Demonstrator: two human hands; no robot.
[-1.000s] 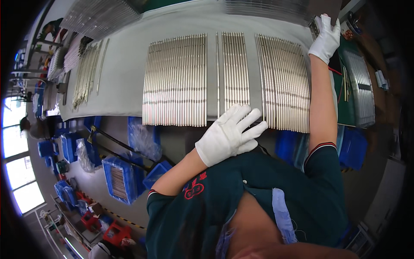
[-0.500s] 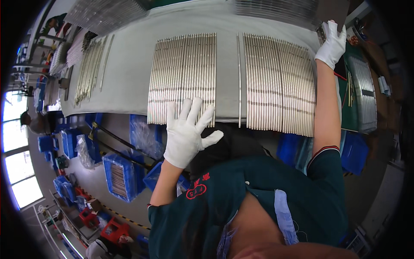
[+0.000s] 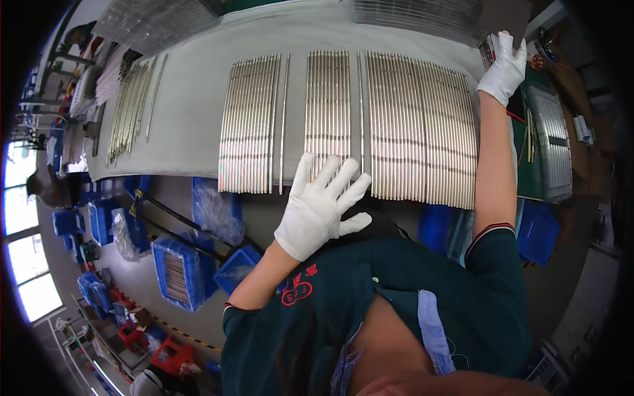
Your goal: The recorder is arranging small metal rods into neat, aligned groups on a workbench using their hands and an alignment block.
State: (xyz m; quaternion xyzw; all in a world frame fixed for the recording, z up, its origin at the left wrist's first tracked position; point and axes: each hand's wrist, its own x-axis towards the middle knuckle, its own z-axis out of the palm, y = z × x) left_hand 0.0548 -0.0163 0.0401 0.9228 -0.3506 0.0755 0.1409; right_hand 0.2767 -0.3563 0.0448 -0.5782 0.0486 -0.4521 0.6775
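Observation:
Thin silver metal rods lie side by side on the pale table cover. My left hand [image 3: 323, 208], in a white glove, is open with its fingers spread over the near ends of a narrow middle group of rods [image 3: 328, 99]. A wider group of rods [image 3: 247, 125] is to its left, with a single rod [image 3: 284, 125] beside it. On the right is a large block of rods [image 3: 422, 125], with another lone rod [image 3: 361, 112] left of it. My gloved right hand [image 3: 505, 71] is past that block's far right corner, fingers stretched out, near a brown board [image 3: 507, 18].
Looser rods [image 3: 132, 105] lie at the table's left. Stacked clear trays [image 3: 155, 23] stand along the back, and more trays [image 3: 555, 138] at the right. Blue crates [image 3: 181, 270] sit on the floor in front of the table, some with plastic film.
My left hand has moved right, and part of the left block of rods has shifted right with it, leaving a gap and one lone rod. My right hand has hardly moved.

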